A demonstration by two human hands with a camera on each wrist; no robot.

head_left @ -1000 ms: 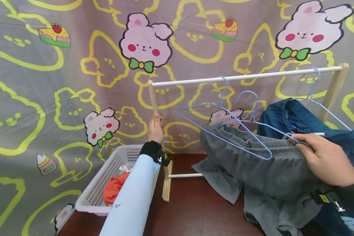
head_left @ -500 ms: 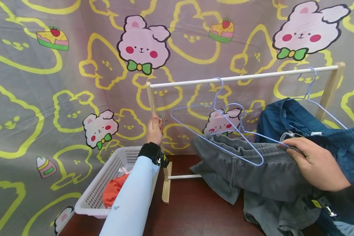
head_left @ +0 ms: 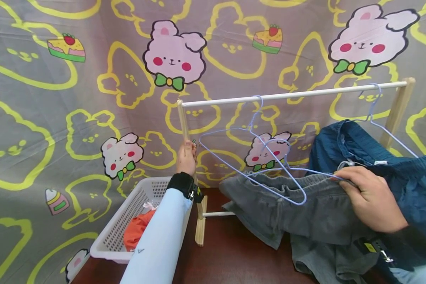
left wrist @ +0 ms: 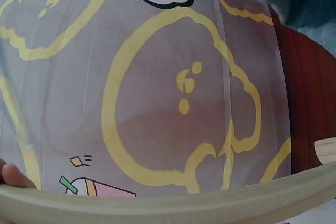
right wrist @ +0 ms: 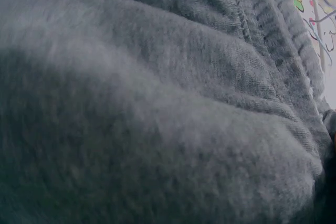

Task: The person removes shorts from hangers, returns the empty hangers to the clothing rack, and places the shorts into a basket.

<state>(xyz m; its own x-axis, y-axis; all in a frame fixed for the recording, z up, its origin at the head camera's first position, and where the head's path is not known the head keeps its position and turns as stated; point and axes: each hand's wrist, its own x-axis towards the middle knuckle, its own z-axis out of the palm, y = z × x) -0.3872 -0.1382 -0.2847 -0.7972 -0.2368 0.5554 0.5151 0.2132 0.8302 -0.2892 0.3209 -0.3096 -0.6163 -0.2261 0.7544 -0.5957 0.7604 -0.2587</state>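
My left hand (head_left: 186, 158) grips the left wooden post (head_left: 183, 120) of a small clothes rack; in the left wrist view a fingertip shows beside the post (left wrist: 168, 209). Grey shorts (head_left: 316, 217) hang from my right hand (head_left: 374, 201), which pinches their waistband together with the right end of a lilac wire hanger (head_left: 307, 169). That hanger's hook stands above the waistband, below the rail and off it. A second, bare hanger (head_left: 250, 127) hangs on the rail and crosses in front of the shorts. Grey cloth (right wrist: 157, 103) fills most of the right wrist view.
The white rail (head_left: 305, 94) runs across to the right post (head_left: 399, 112). Blue shorts (head_left: 362, 146) hang on a hanger at its right end. A white basket (head_left: 106, 232) holding orange cloth (head_left: 136, 230) stands left on the dark red table (head_left: 230, 256). A patterned curtain (head_left: 227, 51) hangs behind.
My right hand has moved left and slightly down with the grey shorts and their hanger. The bare hanger has slid left along the rail. My left hand stays on the post.
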